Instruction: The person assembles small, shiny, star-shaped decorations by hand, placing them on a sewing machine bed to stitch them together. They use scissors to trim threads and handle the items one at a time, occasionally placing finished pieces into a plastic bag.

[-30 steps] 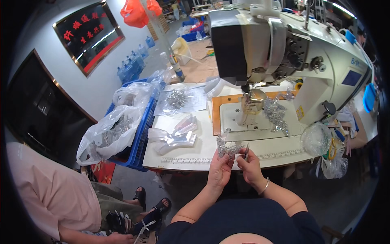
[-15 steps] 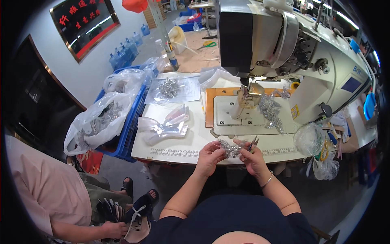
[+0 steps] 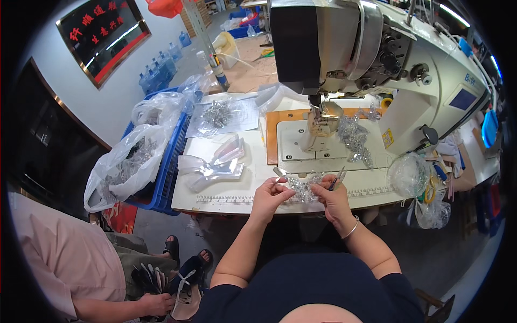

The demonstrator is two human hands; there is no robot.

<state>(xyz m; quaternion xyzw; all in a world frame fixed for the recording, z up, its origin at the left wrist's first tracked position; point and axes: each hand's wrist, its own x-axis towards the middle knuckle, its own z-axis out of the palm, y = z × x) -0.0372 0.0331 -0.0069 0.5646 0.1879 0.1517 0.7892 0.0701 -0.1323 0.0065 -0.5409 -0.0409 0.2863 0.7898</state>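
Observation:
Between my two hands, over the front edge of the sewing table, is a silver beaded trim piece (image 3: pixel 300 190), glittery and partly see-through. My left hand (image 3: pixel 267 199) pinches its left end between thumb and fingers. Its right end is gripped by my right hand (image 3: pixel 335 202), which also keeps a small pair of thread snips (image 3: pixel 339 177) tucked in the fingers, points upward. Just beyond, the sewing machine (image 3: pixel 323 121) stands with its needle area over a post. A second cluster of beaded trim (image 3: pixel 355 142) lies right of that post.
Clear plastic pieces (image 3: pixel 212 167) lie on the left, below a sheet with a beaded pile (image 3: pixel 217 114). A blue basket (image 3: pixel 171 175) holds plastic bags. A ruler strip (image 3: pixel 226 199) runs along the front edge. A plastic bag (image 3: pixel 412 177) hangs right. Another person (image 3: pixel 64 253) stands at left.
The view has shifted slightly, moving the scene to the left. The trim piece has turned a little in my fingers, and my left fingers have loosened and spread somewhat. Both hands still hold it.

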